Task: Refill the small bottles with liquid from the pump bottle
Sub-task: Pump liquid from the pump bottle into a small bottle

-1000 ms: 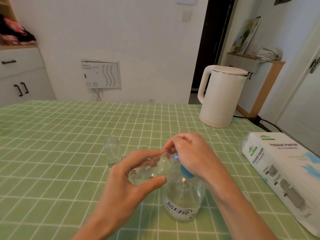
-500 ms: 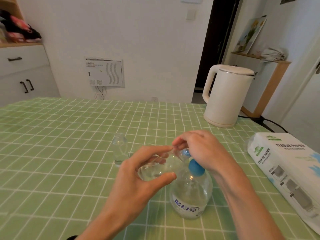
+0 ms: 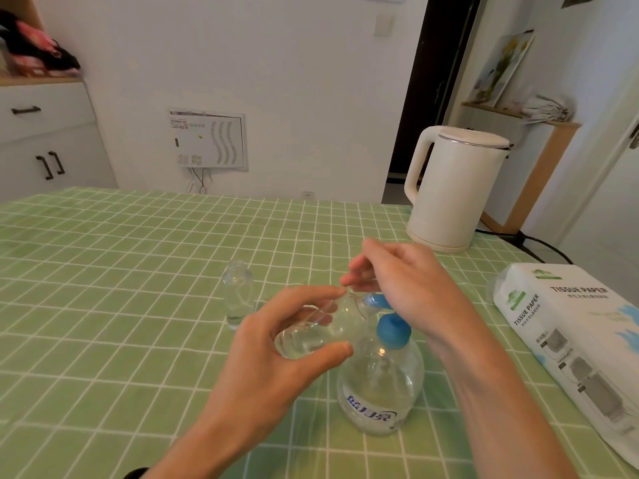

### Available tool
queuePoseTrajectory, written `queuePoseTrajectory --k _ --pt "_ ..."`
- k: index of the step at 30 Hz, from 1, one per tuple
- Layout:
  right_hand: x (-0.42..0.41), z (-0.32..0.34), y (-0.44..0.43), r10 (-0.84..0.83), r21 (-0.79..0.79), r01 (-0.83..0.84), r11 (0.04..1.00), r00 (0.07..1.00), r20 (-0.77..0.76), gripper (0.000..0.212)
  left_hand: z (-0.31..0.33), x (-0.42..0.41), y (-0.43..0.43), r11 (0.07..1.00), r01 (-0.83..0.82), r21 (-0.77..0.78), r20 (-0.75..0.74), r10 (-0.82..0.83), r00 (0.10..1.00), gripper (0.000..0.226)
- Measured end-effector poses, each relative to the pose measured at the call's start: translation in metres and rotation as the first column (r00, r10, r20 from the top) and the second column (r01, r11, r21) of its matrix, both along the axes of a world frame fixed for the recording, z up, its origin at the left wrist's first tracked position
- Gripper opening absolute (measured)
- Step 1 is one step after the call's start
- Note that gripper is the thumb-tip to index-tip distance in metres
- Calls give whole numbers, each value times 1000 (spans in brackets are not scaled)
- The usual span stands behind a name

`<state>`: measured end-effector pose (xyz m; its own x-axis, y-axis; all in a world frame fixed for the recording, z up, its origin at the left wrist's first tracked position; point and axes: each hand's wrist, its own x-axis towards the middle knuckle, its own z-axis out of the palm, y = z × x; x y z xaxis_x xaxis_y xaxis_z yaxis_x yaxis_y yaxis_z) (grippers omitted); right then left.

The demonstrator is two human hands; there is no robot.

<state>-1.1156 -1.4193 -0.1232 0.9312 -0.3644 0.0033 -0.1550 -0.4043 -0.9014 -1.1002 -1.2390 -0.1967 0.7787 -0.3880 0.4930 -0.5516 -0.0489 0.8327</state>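
A clear pump bottle (image 3: 380,392) with a blue pump head (image 3: 392,328) stands on the green checked tablecloth near me. My left hand (image 3: 276,354) grips a small clear bottle (image 3: 318,331), tilted on its side with its mouth at the blue pump nozzle. My right hand (image 3: 404,288) rests on top of the pump head, fingers curled over the nozzle. A second small clear bottle (image 3: 238,293) stands upright on the cloth to the left, apart from both hands.
A white electric kettle (image 3: 453,188) stands at the back right, its cord running off the table. A tissue paper pack (image 3: 574,344) lies at the right edge. White cabinets (image 3: 45,140) are beyond the table on the left.
The view has shifted slightly; my right hand has risen a little on the pump head, showing more of the blue collar. My left hand keeps the small bottle at the nozzle.
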Motion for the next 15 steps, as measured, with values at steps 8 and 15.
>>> queuePoseTrajectory --k 8,15 --pt "3 -2 -1 -112 13 112 994 994 7 59 -1 0 0 1000 -6 6 7 6 1000 52" --pt "0 -9 1 -40 -42 36 998 994 -102 31 -2 0 2 999 -19 36 12 18 1000 50"
